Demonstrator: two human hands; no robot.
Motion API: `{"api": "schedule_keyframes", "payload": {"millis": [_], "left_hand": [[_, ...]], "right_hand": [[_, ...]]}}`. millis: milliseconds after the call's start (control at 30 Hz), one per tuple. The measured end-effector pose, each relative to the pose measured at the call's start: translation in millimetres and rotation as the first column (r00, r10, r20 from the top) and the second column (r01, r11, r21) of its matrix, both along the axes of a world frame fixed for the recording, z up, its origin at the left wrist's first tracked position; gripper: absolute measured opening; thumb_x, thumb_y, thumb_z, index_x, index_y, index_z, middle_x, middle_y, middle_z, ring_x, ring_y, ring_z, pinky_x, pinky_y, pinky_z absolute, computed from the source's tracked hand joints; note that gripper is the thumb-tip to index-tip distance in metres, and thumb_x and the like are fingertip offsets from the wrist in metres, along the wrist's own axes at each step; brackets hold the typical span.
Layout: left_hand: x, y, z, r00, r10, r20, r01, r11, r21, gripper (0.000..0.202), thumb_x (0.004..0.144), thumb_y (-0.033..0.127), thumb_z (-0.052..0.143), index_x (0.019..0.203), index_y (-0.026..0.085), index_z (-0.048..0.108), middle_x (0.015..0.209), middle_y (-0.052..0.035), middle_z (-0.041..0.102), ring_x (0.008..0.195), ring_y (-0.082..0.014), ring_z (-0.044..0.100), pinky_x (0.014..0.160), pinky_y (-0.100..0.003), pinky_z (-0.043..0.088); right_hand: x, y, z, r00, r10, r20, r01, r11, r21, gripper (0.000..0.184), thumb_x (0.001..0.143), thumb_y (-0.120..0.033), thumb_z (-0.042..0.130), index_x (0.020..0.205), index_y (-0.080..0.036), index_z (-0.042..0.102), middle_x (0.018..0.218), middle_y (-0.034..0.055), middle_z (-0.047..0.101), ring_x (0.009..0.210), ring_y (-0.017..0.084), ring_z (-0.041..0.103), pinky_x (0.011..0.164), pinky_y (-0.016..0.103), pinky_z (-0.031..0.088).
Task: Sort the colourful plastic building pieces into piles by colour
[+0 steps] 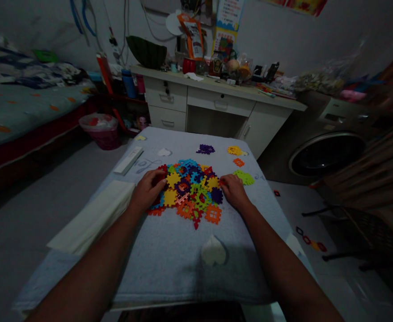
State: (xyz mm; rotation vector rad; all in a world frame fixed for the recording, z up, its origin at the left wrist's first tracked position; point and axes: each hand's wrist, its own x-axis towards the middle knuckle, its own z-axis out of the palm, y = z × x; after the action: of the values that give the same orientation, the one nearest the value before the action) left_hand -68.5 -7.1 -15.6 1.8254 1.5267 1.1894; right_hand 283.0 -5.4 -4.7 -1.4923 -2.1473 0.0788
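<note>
Head view: pile of tiles (190, 190) sits mid-surface (169, 273). It is a flat heap of interlocking coloured plastic squares, long axis left-right, a bit wider than deep, with no single pointing direction. Left grip (148, 190) is palm down on the pile's left edge, fingers curled over red and yellow tiles; can't tell if it pinches one. Right grip (233, 190) is palm down at the right edge, fingers flat and released, tips touching the pile. Forearms come in from the near edge, converging. Green cluster (244, 177) lies just beside the right grip. Orange tile (238, 162), yellow cluster (234, 150) and purple cluster (205, 149) lie farther back, apart from the pile.
</note>
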Motion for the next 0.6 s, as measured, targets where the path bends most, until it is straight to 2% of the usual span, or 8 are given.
{"api": "schedule_keyframes", "payload": {"millis": [167,333,433,600], "left_hand": [[-0.4,0.0,0.4,1.000,-0.011,0.011,0.011,1.000,-0.005,0.038,0.086,0.047,0.054,0.113,0.021,0.063,0.118,-0.0077,0.060,0.105,-0.0231,0.062,0.091,-0.038,0.053],[-1.2,0.5,-0.6,1.000,-0.006,0.027,0.006,1.000,-0.001,0.038,0.086,0.046,0.055,0.113,0.021,0.063,0.117,-0.0074,0.061,0.104,-0.0225,0.063,0.092,-0.037,0.052],[-1.2,0.4,0.1,1.000,-0.009,0.016,0.009,1.000,0.005,0.038,0.086,0.047,0.055,0.113,0.021,0.064,0.117,-0.0071,0.061,0.105,-0.0226,0.062,0.094,-0.037,0.051],[-0.5,-0.9,2.7,1.000,-0.014,-0.007,0.014,1.000,0.004,0.040,0.085,0.049,0.054,0.113,0.022,0.064,0.116,-0.0075,0.061,0.105,-0.0235,0.062,0.093,-0.038,0.051]], "right_hand": [[2.1,0.7,5.6,0.997,0.032,-0.077,-0.030,0.999,0.021,0.019,0.093,-0.024,0.047,0.097,-0.020,0.066,0.095,0.0097,0.067,0.093,0.024,0.058,0.086,0.038,0.043],[1.2,0.3,7.8,0.971,-0.007,-0.239,0.022,0.998,0.057,0.023,0.093,-0.027,0.045,0.098,-0.021,0.067,0.097,0.0089,0.070,0.091,0.023,0.062,0.085,0.036,0.047],[1.1,-0.2,8.9,0.936,-0.052,-0.348,0.071,0.997,0.042,0.024,0.091,-0.030,0.046,0.100,-0.021,0.066,0.097,0.0074,0.071,0.089,0.022,0.063,0.083,0.034,0.048],[0.2,-3.1,11.7,0.882,-0.101,-0.461,0.104,0.994,-0.019,0.020,0.087,-0.032,0.049,0.089,-0.020,0.064,0.082,0.0037,0.069,0.077,0.019,0.062,0.075,0.031,0.048]]}}
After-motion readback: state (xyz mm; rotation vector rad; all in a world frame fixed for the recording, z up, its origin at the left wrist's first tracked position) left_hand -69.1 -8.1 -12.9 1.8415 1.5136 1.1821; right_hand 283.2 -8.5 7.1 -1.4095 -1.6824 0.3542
